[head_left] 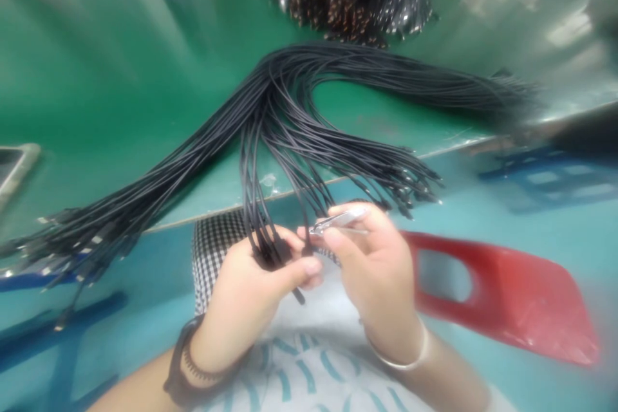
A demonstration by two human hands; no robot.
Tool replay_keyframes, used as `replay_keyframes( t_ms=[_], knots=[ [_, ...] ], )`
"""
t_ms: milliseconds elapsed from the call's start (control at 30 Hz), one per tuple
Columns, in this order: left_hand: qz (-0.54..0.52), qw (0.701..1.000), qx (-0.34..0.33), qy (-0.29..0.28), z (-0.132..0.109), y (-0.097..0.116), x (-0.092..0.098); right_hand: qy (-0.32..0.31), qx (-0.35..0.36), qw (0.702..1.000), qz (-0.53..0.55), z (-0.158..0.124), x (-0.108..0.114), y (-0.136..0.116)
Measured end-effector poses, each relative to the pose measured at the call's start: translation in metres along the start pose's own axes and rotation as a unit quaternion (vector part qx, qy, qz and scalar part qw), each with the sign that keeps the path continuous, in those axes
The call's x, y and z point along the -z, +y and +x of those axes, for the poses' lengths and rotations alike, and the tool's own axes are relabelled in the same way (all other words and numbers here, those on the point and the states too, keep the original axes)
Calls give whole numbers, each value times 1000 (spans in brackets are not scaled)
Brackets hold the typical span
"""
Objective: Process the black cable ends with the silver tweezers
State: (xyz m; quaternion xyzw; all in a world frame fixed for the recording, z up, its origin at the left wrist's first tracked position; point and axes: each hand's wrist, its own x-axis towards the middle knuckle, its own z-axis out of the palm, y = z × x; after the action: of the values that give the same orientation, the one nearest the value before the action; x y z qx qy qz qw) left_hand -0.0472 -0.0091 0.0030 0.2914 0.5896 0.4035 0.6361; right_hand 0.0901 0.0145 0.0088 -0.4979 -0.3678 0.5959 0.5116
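Cables (252,199) are pinched in left hand (251,286) by near edge of counter (120,90); silver clipper (340,219) is gripped by right hand (379,267), tip near one cable; black bundle (290,67) is draped beyond

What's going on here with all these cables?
A person's left hand holds several black cables near their ends. The right hand holds what looks like a metal clipper, its tip close to one cable; blur hides whether they touch. More cables lie across the green table.
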Motion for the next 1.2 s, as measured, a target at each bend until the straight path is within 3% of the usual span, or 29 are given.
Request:
replay_keyframes(
  t_ms=[167,367,467,667,900,1200],
  knots=[
    [2,1000,6,-18,-1,-1,5,-20,-1,1000,6,-3,1,0],
    [-58,996,4,-68,-3,-4,11,-26,-51,998,-5,-3,0,-4],
    [-25,996,-6,-81,-4,-3,13,-22,-58,998,-29,-2,-2,-5],
    [64,994,-26,-81,-4,-3,17,-39,-61,997,-14,1,-6,-4],
    [56,995,-29,-83,-3,-2,14,-46,-53,997,-39,0,-3,-6],
    [20,997,-21,-77,-2,-2,11,2,-43,998,-53,0,-4,-4]
  ],
)
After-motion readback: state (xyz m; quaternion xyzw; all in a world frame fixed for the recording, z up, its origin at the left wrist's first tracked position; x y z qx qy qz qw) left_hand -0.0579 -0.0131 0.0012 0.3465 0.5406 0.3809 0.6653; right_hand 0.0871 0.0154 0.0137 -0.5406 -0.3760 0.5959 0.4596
